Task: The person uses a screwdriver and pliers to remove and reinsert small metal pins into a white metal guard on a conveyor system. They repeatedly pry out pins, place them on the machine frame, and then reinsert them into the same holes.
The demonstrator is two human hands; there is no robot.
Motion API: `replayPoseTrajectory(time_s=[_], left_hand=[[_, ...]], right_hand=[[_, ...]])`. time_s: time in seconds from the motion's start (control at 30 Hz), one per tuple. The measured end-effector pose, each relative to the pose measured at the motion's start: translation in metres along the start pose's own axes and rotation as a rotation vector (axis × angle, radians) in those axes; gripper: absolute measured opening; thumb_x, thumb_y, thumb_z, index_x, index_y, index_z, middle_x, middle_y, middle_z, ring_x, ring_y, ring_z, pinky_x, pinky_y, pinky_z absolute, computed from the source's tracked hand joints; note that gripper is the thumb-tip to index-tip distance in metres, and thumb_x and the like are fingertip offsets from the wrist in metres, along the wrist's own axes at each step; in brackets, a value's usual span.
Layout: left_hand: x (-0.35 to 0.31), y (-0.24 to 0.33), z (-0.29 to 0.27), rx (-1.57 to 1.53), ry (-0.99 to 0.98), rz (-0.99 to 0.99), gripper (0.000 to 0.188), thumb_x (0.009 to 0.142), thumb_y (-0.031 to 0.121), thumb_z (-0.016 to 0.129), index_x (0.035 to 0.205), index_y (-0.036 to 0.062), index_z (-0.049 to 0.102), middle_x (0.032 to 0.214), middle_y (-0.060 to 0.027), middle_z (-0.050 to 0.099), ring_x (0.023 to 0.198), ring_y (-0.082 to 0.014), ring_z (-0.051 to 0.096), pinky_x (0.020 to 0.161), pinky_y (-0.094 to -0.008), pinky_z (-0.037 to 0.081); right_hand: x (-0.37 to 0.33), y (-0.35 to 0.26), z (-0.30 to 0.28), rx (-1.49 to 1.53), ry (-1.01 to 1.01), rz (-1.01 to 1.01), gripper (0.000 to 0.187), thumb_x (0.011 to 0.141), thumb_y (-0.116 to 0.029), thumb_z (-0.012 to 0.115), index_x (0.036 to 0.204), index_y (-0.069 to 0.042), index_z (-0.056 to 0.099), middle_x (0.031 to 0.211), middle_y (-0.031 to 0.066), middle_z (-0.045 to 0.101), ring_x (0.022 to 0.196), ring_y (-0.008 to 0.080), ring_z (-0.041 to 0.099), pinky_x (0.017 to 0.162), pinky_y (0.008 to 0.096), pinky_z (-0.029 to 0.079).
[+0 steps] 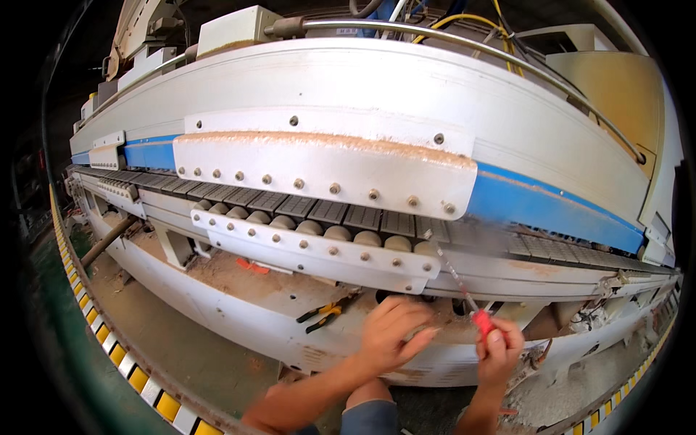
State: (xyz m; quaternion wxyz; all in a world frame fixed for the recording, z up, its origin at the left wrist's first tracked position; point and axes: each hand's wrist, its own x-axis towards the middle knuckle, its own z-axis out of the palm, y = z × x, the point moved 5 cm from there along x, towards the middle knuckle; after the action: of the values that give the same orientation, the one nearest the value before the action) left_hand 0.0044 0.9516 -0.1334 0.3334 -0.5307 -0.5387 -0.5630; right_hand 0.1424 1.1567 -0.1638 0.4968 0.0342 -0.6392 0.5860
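Observation:
My right hand (500, 349) is closed round the red handle of a screwdriver (481, 319). Its long thin shaft slants up and left, and the end lies over the dark slatted chain (362, 216), near the right end of the lower roller bracket (319, 248). Whether the tip touches anything I cannot tell. My left hand (391, 335) is to the left of the screwdriver, just below the conveyor rail. Its thumb stands apart from the slightly blurred, bent fingers, and nothing shows in it. Yellow-and-black pliers (321, 316) lie on the machine's lower ledge, left of my left hand.
A white upper bracket (319, 170) with a row of bolts overhangs the chain, sawdust along its top. Blue strips (551, 206) run beside it. An orange-red piece (251, 266) lies on the dusty ledge (225, 286). Yellow-and-white edging (138, 378) curves along the left.

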Motion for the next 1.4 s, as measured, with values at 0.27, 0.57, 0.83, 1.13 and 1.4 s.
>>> replayPoseTrajectory(time_s=[0.27, 0.57, 0.83, 1.13, 1.4], left_hand=[[-0.179, -0.027, -0.056, -0.307, 0.139, -0.990, 0.032, 0.105, 0.025, 0.064, 0.126, 0.0020, 0.063, 0.106, -0.0112, 0.071, 0.094, -0.0129, 0.065, 0.086, -0.0291, 0.053], [-0.196, -0.065, -0.214, 0.622, -0.202, -1.209, 0.036, 0.096, 0.038, 0.067, 0.115, 0.0085, 0.074, 0.083, -0.0183, 0.075, 0.082, -0.0363, 0.074, 0.072, -0.0448, 0.058], [-0.137, -0.128, -0.206, 0.848, -0.419, -0.866, 0.028, 0.087, 0.033, 0.074, 0.108, 0.0150, 0.078, 0.088, -0.0158, 0.074, 0.082, -0.0360, 0.072, 0.073, -0.0462, 0.057], [-0.145, -0.188, -0.134, 0.844, -0.577, -0.686, 0.025, 0.088, 0.034, 0.075, 0.103, 0.0149, 0.078, 0.103, -0.0110, 0.071, 0.098, -0.0340, 0.068, 0.086, -0.0467, 0.053], [-0.081, -0.105, -0.091, 0.573, -0.318, -0.434, 0.021, 0.094, 0.025, 0.074, 0.102, 0.0056, 0.078, 0.087, -0.0145, 0.072, 0.075, -0.0276, 0.069, 0.069, -0.0391, 0.056]], right_hand=[[-0.107, 0.064, 0.141, -0.233, -0.616, 0.016, 0.037, 0.091, -0.013, 0.076, 0.126, -0.001, 0.069, 0.110, 0.0182, 0.074, 0.108, 0.0359, 0.067, 0.092, 0.0397, 0.053], [-0.115, 0.185, 0.259, -0.264, -0.791, 0.683, 0.043, 0.101, -0.033, 0.069, 0.134, -0.008, 0.062, 0.087, 0.0115, 0.072, 0.064, 0.0207, 0.070, 0.062, 0.0348, 0.056], [-0.121, 0.154, 0.199, -0.012, -0.390, 0.735, 0.024, 0.105, -0.016, 0.062, 0.118, 0.003, 0.070, 0.074, 0.0027, 0.060, 0.057, 0.0111, 0.057, 0.052, 0.0318, 0.044], [-0.052, 0.013, 0.053, -0.027, -0.371, 0.411, 0.022, 0.106, -0.013, 0.059, 0.116, 0.003, 0.070, 0.074, 0.0028, 0.063, 0.060, 0.0077, 0.055, 0.053, 0.0255, 0.043], [0.022, -0.055, 0.004, -0.084, 0.110, -0.044, 0.022, 0.105, -0.016, 0.062, 0.110, 0.005, 0.066, 0.069, 0.0042, 0.060, 0.057, 0.0079, 0.054, 0.052, 0.0221, 0.038]])
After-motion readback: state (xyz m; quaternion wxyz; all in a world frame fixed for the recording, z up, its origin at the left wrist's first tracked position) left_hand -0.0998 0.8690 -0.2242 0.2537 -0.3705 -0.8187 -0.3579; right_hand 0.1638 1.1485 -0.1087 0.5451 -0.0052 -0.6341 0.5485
